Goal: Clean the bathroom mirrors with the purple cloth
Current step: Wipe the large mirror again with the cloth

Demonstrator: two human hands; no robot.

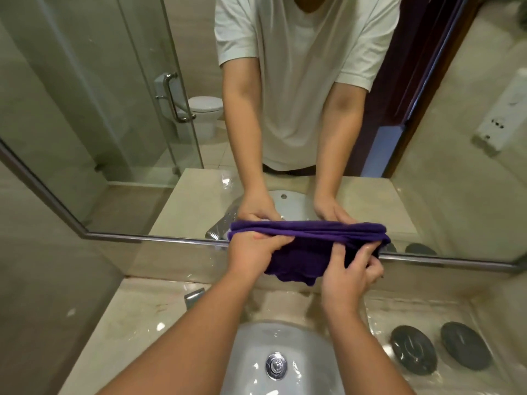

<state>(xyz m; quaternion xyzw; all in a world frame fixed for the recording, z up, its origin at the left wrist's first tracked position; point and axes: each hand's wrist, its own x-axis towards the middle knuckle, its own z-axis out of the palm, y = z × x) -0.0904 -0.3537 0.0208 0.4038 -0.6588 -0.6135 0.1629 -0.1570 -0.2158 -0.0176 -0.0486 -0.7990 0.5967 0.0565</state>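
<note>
Purple cloth (302, 258) held bunched at lower edge of mirror (99, 109), above sink (251, 343). Top fold gripped by curled left hand (252, 253); right end pinched by right hand (352, 270). Judged soft, light, limp: best gripped along folded edge.

White sink (248, 352) below me w/ chrome drain (276, 365); 2 dark round discs (413, 349) side by side on wet beige surface (128, 323), right of sink; faucet (194, 296) back-left.
</note>
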